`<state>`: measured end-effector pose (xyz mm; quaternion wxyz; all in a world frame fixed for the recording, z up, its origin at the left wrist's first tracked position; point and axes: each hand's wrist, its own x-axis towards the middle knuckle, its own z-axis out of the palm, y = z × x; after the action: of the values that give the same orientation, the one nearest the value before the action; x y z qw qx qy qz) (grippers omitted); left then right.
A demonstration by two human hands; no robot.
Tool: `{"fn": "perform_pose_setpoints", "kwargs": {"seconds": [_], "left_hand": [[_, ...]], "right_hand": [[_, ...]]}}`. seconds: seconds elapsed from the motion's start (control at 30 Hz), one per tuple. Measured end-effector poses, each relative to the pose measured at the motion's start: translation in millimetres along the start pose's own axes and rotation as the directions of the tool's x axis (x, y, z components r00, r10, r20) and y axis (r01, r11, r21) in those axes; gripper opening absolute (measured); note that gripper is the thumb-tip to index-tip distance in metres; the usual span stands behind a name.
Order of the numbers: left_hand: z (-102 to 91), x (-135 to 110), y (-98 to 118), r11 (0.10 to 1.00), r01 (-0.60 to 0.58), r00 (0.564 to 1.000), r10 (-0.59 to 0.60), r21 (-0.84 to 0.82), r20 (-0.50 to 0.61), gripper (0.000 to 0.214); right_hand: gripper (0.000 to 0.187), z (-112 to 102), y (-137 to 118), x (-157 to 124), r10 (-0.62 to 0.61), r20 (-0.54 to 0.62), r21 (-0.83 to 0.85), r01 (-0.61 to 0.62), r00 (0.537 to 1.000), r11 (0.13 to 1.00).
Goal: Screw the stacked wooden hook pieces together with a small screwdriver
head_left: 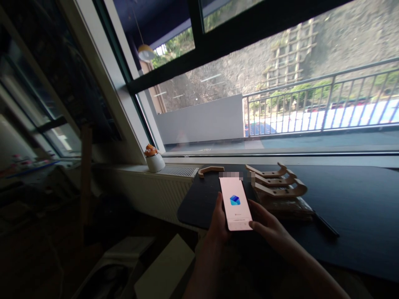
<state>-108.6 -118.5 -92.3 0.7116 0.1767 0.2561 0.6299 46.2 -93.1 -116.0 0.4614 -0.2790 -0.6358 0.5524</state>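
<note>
A smartphone (235, 203) with a lit white screen showing a blue icon is held over the near edge of a dark table (358, 207). My left hand (219, 222) grips its left side, thumb along the edge. From the right, my right hand (267, 224) comes in with its thumb at the phone's lower right edge. Just beyond the phone lie several curved wooden pieces (277, 182), stacked, and one separate curved wooden piece (211, 170).
A white pot with an orange top (153, 159) stands on the windowsill by a radiator grille (177, 170). A dark pen-like object (326, 225) lies right of the wooden pieces. A large window shows a railing outside. Pale boxes (165, 270) sit on the floor at lower left.
</note>
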Motion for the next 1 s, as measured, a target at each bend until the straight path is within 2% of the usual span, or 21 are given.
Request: {"fn": "perform_pose_setpoints", "kwargs": {"seconds": [0.17,0.33,0.5,0.7,0.87,1.0], "left_hand": [[1.5,0,0,1.000,0.012,1.000,-0.012,-0.018,0.026,0.064],[4.6,-3,1,1.000,0.009,1.000,-0.009,-0.006,0.003,0.062],[3.4,-3,0,1.000,-0.021,1.000,0.021,0.007,0.001,0.059],[3.1,-2,1,1.000,0.000,1.000,0.000,0.019,0.018,0.063],[5.3,-3,1,0.998,-0.014,1.000,0.014,0.056,-0.003,0.063],[5.6,-4,-1,0.997,0.005,1.000,-0.004,0.073,-0.011,0.062]], "right_hand": [[0.068,-3,0,0,0.020,0.006,0.005,-0.020,1.000,1.000],[0.067,-2,5,1,0.007,-0.008,0.025,-0.007,1.000,1.000],[0.066,-2,0,0,0.010,-0.014,-0.013,-0.010,1.000,1.000],[0.064,4,-11,0,0.041,-0.033,-0.102,-0.044,0.999,0.994],[0.068,16,-7,8,0.036,-0.147,-0.123,-0.054,0.988,0.991],[0.063,25,-10,16,0.075,-0.202,-0.121,-0.101,0.977,0.987]]}}
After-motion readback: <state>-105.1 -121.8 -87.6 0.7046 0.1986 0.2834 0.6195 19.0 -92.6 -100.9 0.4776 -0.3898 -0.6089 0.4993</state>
